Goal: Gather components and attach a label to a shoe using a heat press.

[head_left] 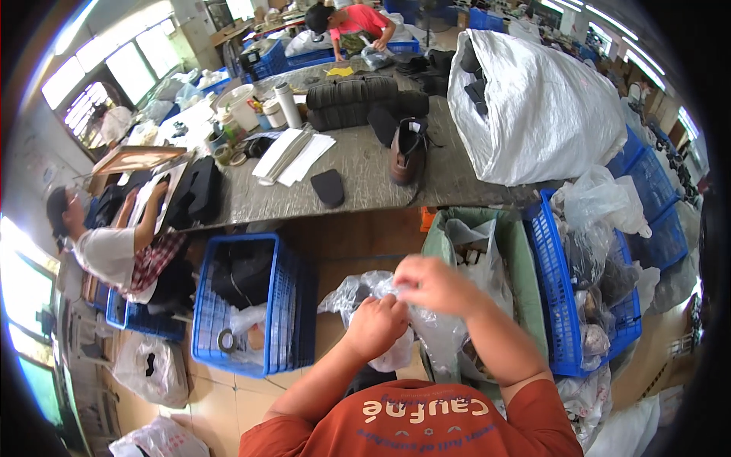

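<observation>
Clear plastic bag [432, 327] is spread beneath and beside both hands, between blue crate [295, 308] and green sack [525, 274]. Bag is gripped in curled left hand [378, 326]; right hand [432, 286] is half-curled, blurred, hold unclear.

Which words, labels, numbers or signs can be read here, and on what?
Red-brown shirt: pale and dark lettering, upside down in view, large line legible; I won't transcribe it.
White plastic bag, lower left: reddish print, too small and blurred.
Clear plastic at the hands: no print I can make out.
White sheets on the table: nothing legible.
</observation>
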{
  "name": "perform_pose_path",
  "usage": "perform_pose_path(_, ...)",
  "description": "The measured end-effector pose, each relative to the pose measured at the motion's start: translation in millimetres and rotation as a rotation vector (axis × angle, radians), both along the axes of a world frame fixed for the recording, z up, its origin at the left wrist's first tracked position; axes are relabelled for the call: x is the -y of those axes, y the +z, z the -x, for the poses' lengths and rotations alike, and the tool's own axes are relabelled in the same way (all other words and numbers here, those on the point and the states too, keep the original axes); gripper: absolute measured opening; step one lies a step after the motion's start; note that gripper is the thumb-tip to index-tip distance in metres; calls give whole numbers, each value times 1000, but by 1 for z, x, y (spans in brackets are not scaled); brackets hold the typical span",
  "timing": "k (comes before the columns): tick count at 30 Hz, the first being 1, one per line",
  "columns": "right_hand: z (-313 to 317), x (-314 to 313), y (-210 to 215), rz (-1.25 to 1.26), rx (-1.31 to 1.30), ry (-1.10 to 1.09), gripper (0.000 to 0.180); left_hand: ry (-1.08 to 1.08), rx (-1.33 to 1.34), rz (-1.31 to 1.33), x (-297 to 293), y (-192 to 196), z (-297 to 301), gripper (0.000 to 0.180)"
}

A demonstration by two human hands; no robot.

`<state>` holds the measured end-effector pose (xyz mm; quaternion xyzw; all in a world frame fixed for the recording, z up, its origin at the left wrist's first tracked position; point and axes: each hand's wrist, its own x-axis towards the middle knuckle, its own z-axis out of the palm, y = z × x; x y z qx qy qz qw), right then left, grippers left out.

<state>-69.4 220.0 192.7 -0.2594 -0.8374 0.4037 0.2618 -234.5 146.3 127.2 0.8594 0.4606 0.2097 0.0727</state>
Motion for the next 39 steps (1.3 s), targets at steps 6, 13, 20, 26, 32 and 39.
perform_pose_path(6,43,-37,-45,420,130,71,26,51,65,298,-56,-1,69,21)
perform_pose_path(13,75,-67,-55,250,75,207,24,-101,51,415,-100,25,104,16)
perform_pose_path(20,91,-115,-37,82,-192,208,14,-109,21,271,-144,72,119,18)
perform_pose_path(26,96,-197,-24,-91,-191,351,18,75,22,34,-202,66,121,19)
perform_pose_path(32,109,-260,-21,-130,-234,239,18,186,108,99,-264,92,120,17)
perform_pose_path(39,118,-305,-14,32,-342,162,16,395,-138,55,-301,89,122,20)
